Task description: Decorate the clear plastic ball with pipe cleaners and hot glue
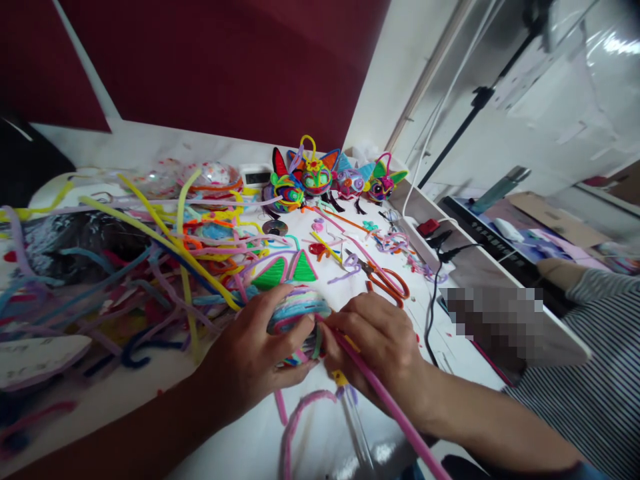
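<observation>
My left hand is closed round a ball wrapped in bands of coloured pipe cleaner, blue, white and pink. Two green triangles edged in pink stand just behind the ball; whether they are joined to it I cannot tell. At the ball's right side my right hand pinches a long pink pipe cleaner, whose free end runs down toward the bottom edge. Below the hands lie a curved pink pipe cleaner and a clear stick-like tube with a yellow top.
Loose pipe cleaners heap on the left. Orange-handled scissors lie beyond my right hand. Several finished eared balls line the back. A black cable and a tablet-like device are at right, near a person in a striped garment.
</observation>
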Available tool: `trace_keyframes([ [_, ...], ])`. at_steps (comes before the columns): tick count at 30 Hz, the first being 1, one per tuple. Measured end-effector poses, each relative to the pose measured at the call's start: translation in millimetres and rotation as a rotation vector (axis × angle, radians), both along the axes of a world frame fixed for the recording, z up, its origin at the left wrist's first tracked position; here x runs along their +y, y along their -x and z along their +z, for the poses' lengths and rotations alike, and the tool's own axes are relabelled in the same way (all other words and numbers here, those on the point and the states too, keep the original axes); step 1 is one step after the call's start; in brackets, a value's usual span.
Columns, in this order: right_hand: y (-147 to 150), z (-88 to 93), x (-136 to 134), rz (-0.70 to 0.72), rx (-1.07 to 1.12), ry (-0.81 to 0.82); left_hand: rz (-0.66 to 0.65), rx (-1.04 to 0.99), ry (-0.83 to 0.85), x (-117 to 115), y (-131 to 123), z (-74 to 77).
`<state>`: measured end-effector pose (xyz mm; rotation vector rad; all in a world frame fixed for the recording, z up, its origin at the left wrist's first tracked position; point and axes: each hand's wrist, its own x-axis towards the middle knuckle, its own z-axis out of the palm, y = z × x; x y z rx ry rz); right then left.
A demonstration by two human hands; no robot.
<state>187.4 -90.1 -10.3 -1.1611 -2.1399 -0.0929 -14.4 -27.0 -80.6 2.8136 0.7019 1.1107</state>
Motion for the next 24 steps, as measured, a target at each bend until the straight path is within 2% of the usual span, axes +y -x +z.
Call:
trace_keyframes([
  [6,2.3,-4.9,-5.3,0.003,-0.129,-0.103,0.021,0.01,-0.041,-0.4,-0.6,0.5],
  [11,3.8,-2.8,-8.1,0.032,-0.152,-0.111,0.036,-0.021,-0.035,-1.1,-0.1,-3.8],
  [16,6.0,-0.6,-13.7,0.006,-0.199,-0.078,0.016,-0.033,-0.055,-0.7,-0.6,-1.9],
  [24,11.0,3.6,-12.8,0.011,-0.286,-0.163,0.012,-0.03,-0.052,-0.8,-0.8,-1.7],
])
